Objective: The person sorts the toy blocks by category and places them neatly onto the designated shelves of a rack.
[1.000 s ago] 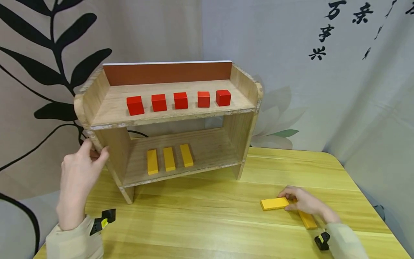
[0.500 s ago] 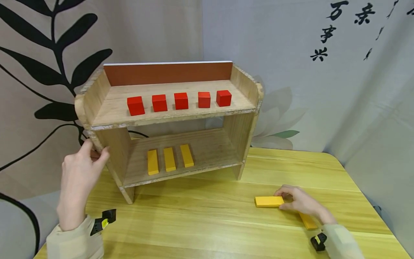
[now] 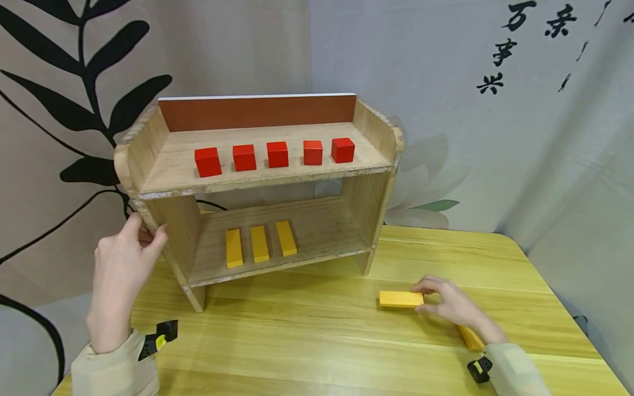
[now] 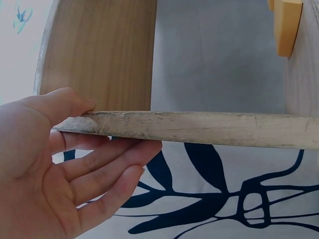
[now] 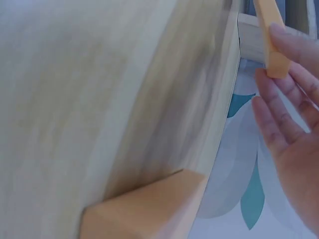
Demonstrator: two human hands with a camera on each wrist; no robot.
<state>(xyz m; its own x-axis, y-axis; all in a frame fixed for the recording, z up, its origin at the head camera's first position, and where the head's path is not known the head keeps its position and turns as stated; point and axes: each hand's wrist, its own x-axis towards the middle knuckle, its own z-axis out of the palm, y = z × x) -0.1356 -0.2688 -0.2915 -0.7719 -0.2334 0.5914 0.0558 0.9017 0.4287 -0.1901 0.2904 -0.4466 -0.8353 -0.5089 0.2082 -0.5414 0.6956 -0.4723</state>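
My left hand (image 3: 126, 264) grips the left side panel of a two-tier wooden shelf (image 3: 272, 179). In the left wrist view its thumb lies on one face of the panel's edge (image 4: 209, 127) and the fingers on the other. Over the table at the right, my right hand (image 3: 448, 302) pinches one end of a yellow block (image 3: 400, 299), which points left toward the shelf. The right wrist view shows that block (image 5: 273, 45) between thumb and fingertips. A second yellow block (image 3: 470, 338) lies on the table, partly hidden under the right forearm.
A row of several red cubes (image 3: 277, 154) stands on the upper tier. On the lower tier lie three yellow blocks (image 3: 259, 243), side by side. The wooden table (image 3: 317, 341) reaches back to printed curtains (image 3: 446, 110).
My right hand has moved left with the yellow block, away from the second block, which shows less covered at its near end. The left hand has stayed on the shelf panel.
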